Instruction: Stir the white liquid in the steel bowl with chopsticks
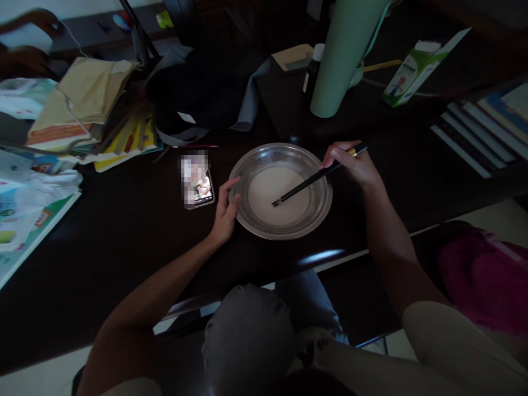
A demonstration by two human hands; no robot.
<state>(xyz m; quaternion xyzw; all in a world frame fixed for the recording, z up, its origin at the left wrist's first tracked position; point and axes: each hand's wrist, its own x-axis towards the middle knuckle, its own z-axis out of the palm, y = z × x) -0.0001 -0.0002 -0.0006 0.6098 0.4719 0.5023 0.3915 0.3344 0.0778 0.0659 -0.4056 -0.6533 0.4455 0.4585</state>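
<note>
A shallow steel bowl (319,217) of pale white liquid stands on the dark table (124,231). My left hand (225,212) rests against the bowl's left rim, fingers curled around the edge. My right hand (355,165) is closed on a pair of black chopsticks (317,177), whose tips dip into the liquid near the bowl's centre.
A lit phone (198,184) lies just left of the bowl. Behind it are a tall mint-green bottle (344,55), a small dark bottle (313,69) and a green-and-white carton (416,69). Papers and books (82,110) pile at left, books (482,129) at right. Another person's hands (28,44) show far left.
</note>
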